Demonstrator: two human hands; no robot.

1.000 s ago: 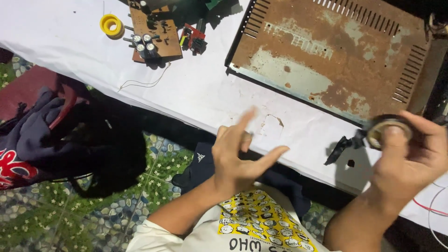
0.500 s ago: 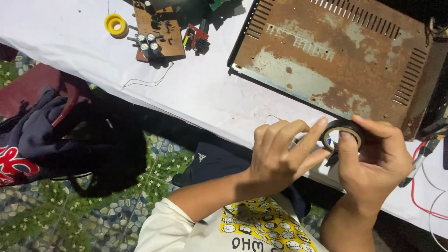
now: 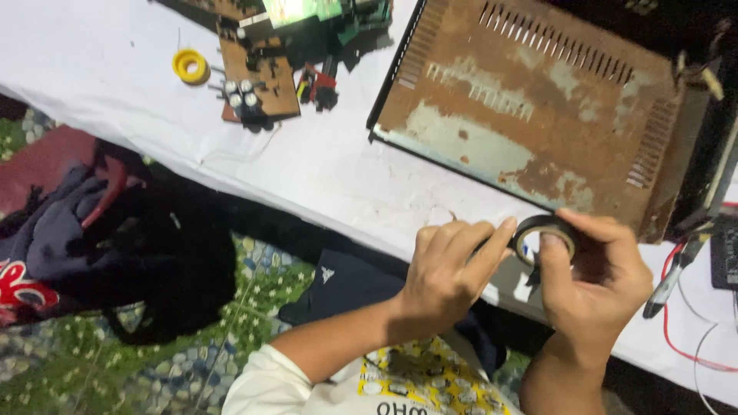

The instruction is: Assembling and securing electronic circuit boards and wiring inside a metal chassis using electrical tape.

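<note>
Both hands' grip on tape roll (image 3: pixel 544 234)

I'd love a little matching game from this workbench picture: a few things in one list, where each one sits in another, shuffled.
Things:
1. small yellow ring-shaped spool
2. black roll of tape
3. rusty brown metal cover with vent slots
4. brown circuit board with silver-topped cylinders

Places:
A. upper right of the white table
B. just right of the yellow spool
C. held between the left hand and right hand
D. far left of the parts, alone on the white surface

Pairs: 1-D, 2-C, 3-A, 4-B
</note>
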